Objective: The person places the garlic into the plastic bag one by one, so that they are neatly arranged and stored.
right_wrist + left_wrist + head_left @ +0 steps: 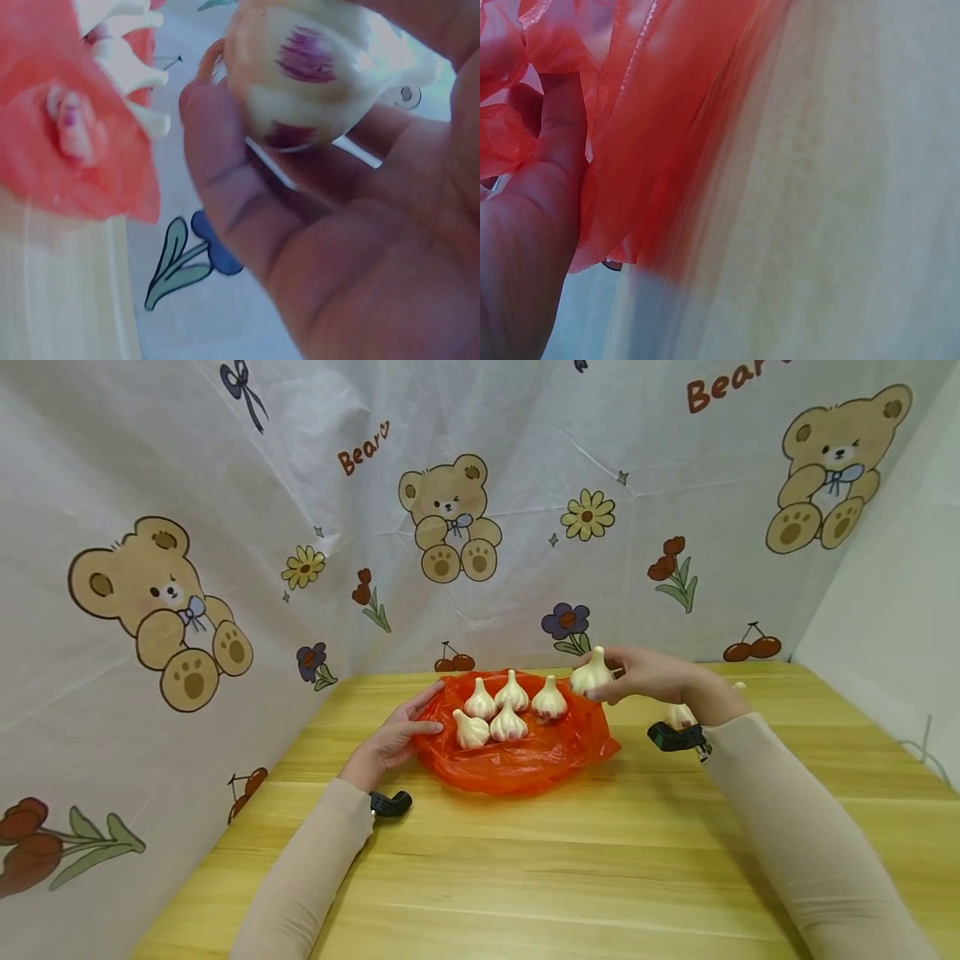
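Here's the right hand (645, 675) gripping a garlic bulb (592, 673), held up at the right rim of the red plastic bag (487, 770), where five more bulbs (508, 723) sit; the left hand (393, 735) pinches the bag's left edge. Looks like a bulb-moving step, in or out I can't tell; the next move calls for clearing that crinkled rim. The wooden tabletop (487, 877) gives room in front; the printed backdrop (517, 610) limits the rear.
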### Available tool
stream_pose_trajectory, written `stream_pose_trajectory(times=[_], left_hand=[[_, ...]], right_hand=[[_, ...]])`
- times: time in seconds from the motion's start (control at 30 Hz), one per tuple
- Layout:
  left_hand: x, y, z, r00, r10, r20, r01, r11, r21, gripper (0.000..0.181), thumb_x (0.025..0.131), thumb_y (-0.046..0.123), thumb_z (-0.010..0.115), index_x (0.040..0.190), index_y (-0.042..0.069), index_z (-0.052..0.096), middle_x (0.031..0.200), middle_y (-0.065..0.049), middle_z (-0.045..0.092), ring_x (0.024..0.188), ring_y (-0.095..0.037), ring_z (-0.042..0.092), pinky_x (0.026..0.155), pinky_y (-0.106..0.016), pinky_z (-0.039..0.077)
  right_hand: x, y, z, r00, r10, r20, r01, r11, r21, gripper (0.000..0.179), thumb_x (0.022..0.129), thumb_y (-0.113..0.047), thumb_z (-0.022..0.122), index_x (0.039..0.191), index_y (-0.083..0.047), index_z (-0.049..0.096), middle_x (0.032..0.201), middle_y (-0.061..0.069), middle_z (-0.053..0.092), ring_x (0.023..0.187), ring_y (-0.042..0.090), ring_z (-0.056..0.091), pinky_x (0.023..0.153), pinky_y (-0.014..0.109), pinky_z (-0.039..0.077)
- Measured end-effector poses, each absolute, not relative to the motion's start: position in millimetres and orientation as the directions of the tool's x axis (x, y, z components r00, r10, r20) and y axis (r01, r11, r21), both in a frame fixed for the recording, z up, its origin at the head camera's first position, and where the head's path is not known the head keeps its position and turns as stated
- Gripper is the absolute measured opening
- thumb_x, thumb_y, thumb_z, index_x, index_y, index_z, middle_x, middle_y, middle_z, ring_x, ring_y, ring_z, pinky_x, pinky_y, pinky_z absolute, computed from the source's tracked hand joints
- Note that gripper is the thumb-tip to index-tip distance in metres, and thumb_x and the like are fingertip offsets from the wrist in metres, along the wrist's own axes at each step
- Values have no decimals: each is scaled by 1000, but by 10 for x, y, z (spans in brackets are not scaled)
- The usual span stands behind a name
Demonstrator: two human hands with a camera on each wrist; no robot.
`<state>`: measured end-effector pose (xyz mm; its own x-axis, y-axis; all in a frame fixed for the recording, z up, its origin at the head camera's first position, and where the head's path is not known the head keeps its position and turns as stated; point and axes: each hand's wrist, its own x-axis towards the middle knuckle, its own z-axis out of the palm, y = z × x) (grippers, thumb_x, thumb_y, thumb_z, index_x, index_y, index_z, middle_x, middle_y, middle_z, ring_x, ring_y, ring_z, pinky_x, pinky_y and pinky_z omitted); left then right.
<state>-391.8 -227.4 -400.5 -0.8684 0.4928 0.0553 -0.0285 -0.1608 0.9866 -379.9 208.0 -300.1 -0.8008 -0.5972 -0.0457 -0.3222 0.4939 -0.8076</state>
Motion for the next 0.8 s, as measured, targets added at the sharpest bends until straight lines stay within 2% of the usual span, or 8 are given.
stream_pose_trajectory(times=[0.17, 0.37, 0.5, 0.7, 0.8], left_hand=[[-3915, -2279, -3996, -869, 492, 61, -20, -157, 987, 85, 96, -11, 54, 166, 26, 22, 172, -8, 19, 149, -32, 35, 101, -36, 57], [-3931, -2280, -4007, -866, 497, 56, -19, -144, 989, 85, 96, -11, 54, 166, 25, 21, 172, -8, 20, 149, -32, 35, 102, -38, 57], [-3937, -2278, -4005, -868, 495, 49, -26, -145, 989, 85, 96, -11, 54, 166, 25, 21, 172, -7, 21, 150, -33, 34, 101, -37, 57], [-3931, -2280, -4004, -870, 491, 50, -31, -156, 987, 86, 95, -11, 55, 166, 25, 23, 172, -7, 20, 146, -31, 38, 99, -36, 58], [-3931, -2293, -3996, -866, 497, 54, -26, -152, 988, 87, 95, -11, 56, 166, 25, 22, 172, -8, 19, 146, -31, 39, 100, -37, 58]], right_hand=[[-3841, 1882, -2900, -799, -592, -107, -293, 539, -790, 61, 92, -31, 78, 140, -5, 51, 126, 15, 62, 114, 35, 64, 98, 45, 59], [-3909, 1640, -2877, -782, -597, -178, -257, 570, -781, 54, 92, -27, 79, 133, -3, 54, 113, 12, 63, 100, 28, 62, 96, 45, 58], [-3990, 1484, -2900, -778, -589, -217, -234, 593, -770, 52, 89, -24, 81, 129, -2, 55, 114, 12, 61, 98, 24, 63, 99, 46, 58], [-4092, 1291, -2989, -781, -569, -257, -180, 599, -780, 54, 89, -21, 81, 131, -4, 52, 112, 11, 61, 89, 21, 62, 95, 45, 59], [-4107, 1200, -3039, -778, -578, -247, -200, 600, -775, 56, 89, -19, 81, 134, -3, 52, 109, 9, 61, 84, 19, 60, 89, 42, 60]])
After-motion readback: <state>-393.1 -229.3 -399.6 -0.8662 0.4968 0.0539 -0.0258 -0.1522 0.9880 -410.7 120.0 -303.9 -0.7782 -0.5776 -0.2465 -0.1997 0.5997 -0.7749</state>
